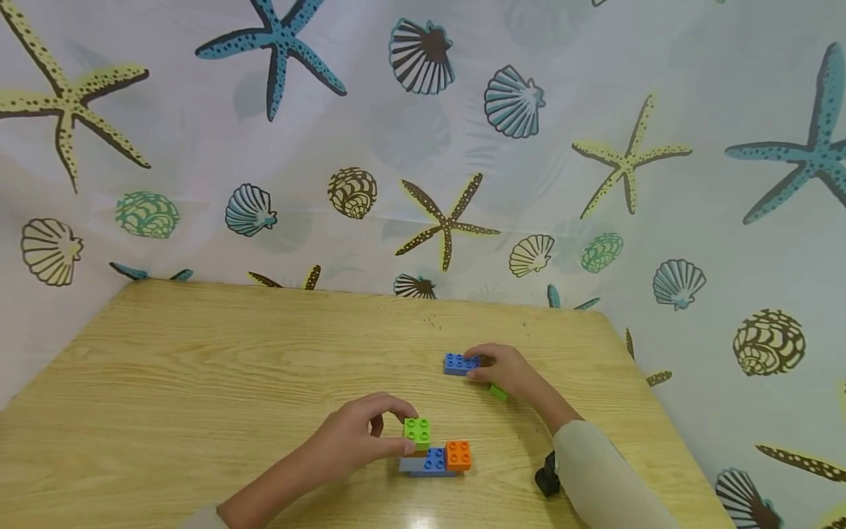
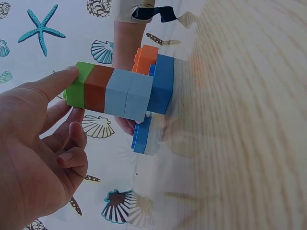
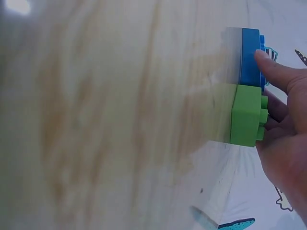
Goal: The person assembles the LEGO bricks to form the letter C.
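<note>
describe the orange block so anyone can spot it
On the wooden table, find the green-topped stack in the left hand. Right of it in the head view, on the blue base, sits the orange block, the only bright orange one.

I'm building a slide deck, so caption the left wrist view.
Left hand gripping the green brick atop a toy-brick tower, an orange brick mounted on a blue brick nearby.

Green brick (image 1: 418,433) and blue brick (image 1: 454,366): smooth plastic. Counter (image 1: 264,345): glossy, wood-grained. Backdrop (image 1: 317,143): thin, cloth-like sheeting.
</note>
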Demonstrator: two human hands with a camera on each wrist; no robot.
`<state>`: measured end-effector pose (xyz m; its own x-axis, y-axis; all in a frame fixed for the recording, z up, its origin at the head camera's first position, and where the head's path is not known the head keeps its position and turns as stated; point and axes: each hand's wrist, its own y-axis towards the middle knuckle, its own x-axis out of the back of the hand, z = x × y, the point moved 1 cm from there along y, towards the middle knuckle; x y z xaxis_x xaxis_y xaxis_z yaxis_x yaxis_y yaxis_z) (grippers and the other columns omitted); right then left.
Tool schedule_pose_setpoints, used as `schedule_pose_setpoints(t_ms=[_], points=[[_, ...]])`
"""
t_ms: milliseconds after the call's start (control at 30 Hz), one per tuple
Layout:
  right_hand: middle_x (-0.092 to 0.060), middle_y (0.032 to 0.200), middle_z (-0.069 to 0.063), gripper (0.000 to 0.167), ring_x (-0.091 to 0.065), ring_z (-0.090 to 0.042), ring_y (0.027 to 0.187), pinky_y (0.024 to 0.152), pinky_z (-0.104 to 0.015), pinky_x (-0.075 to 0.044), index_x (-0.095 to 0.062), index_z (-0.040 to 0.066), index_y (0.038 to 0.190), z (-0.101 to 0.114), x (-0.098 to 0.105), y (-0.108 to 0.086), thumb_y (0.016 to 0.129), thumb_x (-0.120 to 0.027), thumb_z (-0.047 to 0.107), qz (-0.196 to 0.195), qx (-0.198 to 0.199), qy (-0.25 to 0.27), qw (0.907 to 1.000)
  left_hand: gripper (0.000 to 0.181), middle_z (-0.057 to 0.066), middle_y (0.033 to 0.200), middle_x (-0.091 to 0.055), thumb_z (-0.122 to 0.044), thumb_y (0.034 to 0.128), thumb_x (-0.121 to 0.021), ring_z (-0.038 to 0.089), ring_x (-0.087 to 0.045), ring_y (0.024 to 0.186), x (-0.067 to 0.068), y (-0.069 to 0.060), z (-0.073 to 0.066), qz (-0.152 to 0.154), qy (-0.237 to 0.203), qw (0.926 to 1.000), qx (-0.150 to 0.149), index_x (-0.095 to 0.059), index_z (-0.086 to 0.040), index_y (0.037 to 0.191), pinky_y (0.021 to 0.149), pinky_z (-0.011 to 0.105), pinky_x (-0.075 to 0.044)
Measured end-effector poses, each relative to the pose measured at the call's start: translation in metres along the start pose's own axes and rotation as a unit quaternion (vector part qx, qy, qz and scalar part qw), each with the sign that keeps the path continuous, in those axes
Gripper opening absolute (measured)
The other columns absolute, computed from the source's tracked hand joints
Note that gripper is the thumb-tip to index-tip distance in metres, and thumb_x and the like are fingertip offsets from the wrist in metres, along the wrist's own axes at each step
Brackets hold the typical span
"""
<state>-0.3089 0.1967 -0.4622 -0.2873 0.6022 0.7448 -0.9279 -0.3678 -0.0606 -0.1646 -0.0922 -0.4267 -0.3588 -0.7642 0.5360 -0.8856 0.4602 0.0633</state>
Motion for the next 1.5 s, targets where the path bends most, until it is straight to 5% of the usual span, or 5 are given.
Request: schedule_pose_setpoints(t_ms=[167,433,633,1200,1500], points=[[-0.065,0.13,-0.002,0.027,-0.057,-0.017,0.099,0.089,-0.04,-0.05,-0.071,0.022,0.122,-0.001,-0.002,0.003,0.094,-0.072,0.018,0.005,0.008,-0.012,0.9999,0.033,-0.006,0.111,-0.066,-0.043,0.087,-0.078,0.014,-0.05,0.078,0.0,0.0,0.001,0.001,-0.004,1.0,-0.004,-0.069,-0.028,0.115,0.063,0.027,-0.045],[-0.061,0.138,-0.005,0.026,-0.054,-0.029,0.132,0.107,-0.05,-0.045,-0.071,0.021,0.122,-0.001,-0.001,-0.002,0.097,-0.069,0.016,-0.017,0.021,-0.01,0.9996,0.033,-0.006,0.111,-0.066,-0.043,0.0868,-0.078,0.014,-0.05,0.079,-0.003,0.001,0.004,0.004,-0.015,0.9999,-0.008,-0.069,-0.029,0.115,0.064,0.028,-0.045],[-0.063,0.133,-0.006,0.027,-0.058,-0.028,0.125,0.104,-0.046,-0.049,-0.071,0.017,0.124,0.003,0.0,-0.012,0.097,-0.069,0.016,-0.022,0.055,0.0,0.9982,0.033,-0.005,0.111,-0.066,-0.042,0.0873,-0.077,0.014,-0.049,0.078,-0.003,0.001,0.004,0.008,-0.021,0.9997,-0.008,-0.069,-0.028,0.116,0.063,0.027,-0.044],[-0.064,0.129,-0.002,0.031,-0.062,-0.023,0.116,0.097,-0.043,-0.054,-0.07,0.019,0.128,0.045,0.001,-0.065,0.099,-0.066,0.029,-0.017,0.12,0.045,0.9917,0.035,-0.004,0.112,-0.065,-0.041,0.0864,-0.079,0.017,-0.05,0.08,-0.001,0.001,0.004,0.009,-0.029,0.9995,0.002,-0.069,-0.027,0.116,0.065,0.028,-0.045],[-0.064,0.128,0.001,0.03,-0.063,-0.019,0.112,0.09,-0.029,-0.053,-0.071,0.022,0.127,0.063,0.002,-0.096,0.099,-0.065,0.033,-0.029,0.149,0.053,0.9869,0.034,-0.001,0.112,-0.067,-0.039,0.0839,-0.082,0.017,-0.05,0.077,-0.002,0.002,0.004,-0.002,-0.051,0.9985,0.021,-0.071,-0.026,0.113,0.058,0.026,-0.042]])
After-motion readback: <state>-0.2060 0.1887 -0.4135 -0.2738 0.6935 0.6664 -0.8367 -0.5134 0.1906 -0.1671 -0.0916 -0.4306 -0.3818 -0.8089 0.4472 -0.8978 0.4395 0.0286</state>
